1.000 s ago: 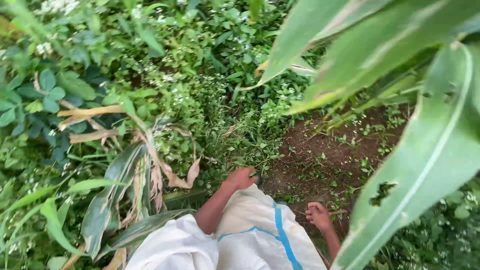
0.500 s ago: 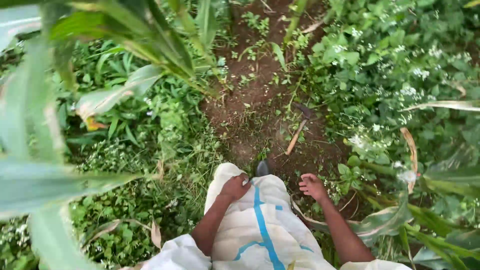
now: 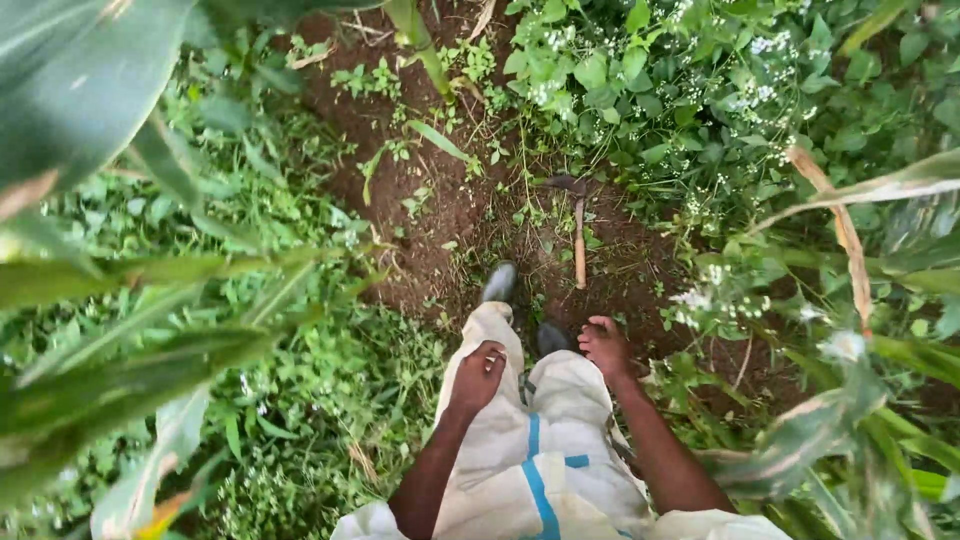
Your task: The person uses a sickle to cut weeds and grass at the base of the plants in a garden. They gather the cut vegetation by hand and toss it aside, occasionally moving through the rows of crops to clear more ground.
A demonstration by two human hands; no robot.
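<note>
I look straight down at my legs in white trousers with blue stripes point(image 3: 530, 450). My left hand point(image 3: 478, 377) rests on my left thigh, fingers curled loosely against the cloth. My right hand point(image 3: 604, 347) hangs just past my right knee, fingers bent, holding nothing. On the bare soil ahead lies a small hoe with a wooden handle point(image 3: 578, 240) and a dark blade at its far end, about a foot-length beyond my dark boots point(image 3: 500, 283). Neither hand touches it.
A strip of brown soil point(image 3: 420, 210) with small weeds runs ahead. Dense green weeds with tiny white flowers point(image 3: 700, 90) crowd the right. Broad maize leaves point(image 3: 90, 100) hang over the left, and a dry leaf point(image 3: 850, 240) droops at right.
The view has swung and shifted forward. The hoe now lies straighter and closer ahead. My left hand stays on the thigh; my right hand moved inward near the knee.
</note>
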